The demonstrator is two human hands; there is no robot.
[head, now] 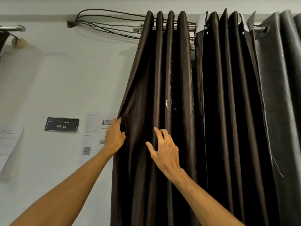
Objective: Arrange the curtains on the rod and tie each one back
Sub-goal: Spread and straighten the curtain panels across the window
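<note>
A dark brown curtain (146,79) hangs in deep folds from a metal rod (184,28). A second dark panel (228,95) hangs beside it, and a grey curtain (283,95) follows at the far right. My left hand (114,137) grips the left edge of the brown curtain at mid height, fingers curled around the hem. My right hand (164,149) rests on the front folds a little to the right, fingers spread and pressing the fabric, holding nothing. No tie-back is in view.
Black cables (105,22) run along the wall to the rod's left end. Another rod end (13,28) sticks out at the far left. A "WS 05" label (61,126) and printed sheets (92,137) are stuck to the white wall.
</note>
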